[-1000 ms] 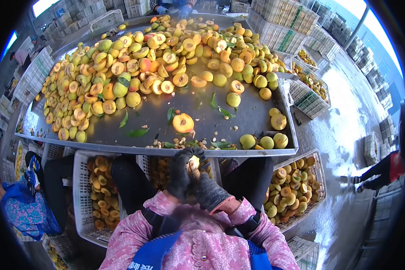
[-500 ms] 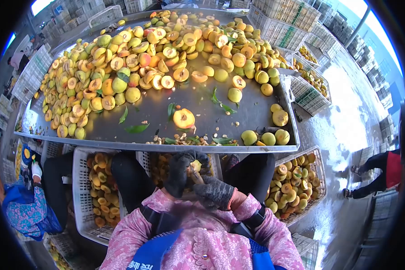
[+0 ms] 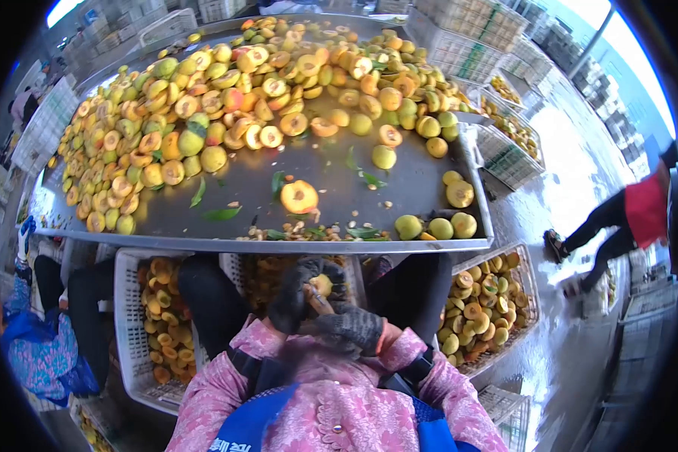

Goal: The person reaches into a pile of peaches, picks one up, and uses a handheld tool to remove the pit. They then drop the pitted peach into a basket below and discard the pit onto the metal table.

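Note:
In dark grey gloves, both my hands meet above a crate between my knees. My left hand (image 3: 288, 298) is closed around a yellow peach piece (image 3: 321, 285); its fingers partly cover the fruit. My right hand (image 3: 352, 328) grips a small tool with a brownish shaft (image 3: 319, 300), whose tip is against or close to the peach. Its working end is hidden, so I cannot tell its exact kind. Ahead of my hands, a halved peach (image 3: 299, 197) lies cut side up on the metal table (image 3: 279, 169), among leaves and loose pits.
A large heap of peaches (image 3: 196, 105), many halved, covers the table's far side. Crates of peach halves stand at my left (image 3: 131, 331) and right (image 3: 531, 301). A co-worker in a blue patterned sleeve (image 3: 45, 354) sits at left. Another person in red (image 3: 646, 211) walks on the wet floor.
My hands stay together on the peach piece, with the tool shifted slightly. The view has turned a little. The person in red has stepped further into view; the co-worker's gloved hand has moved up toward the table.

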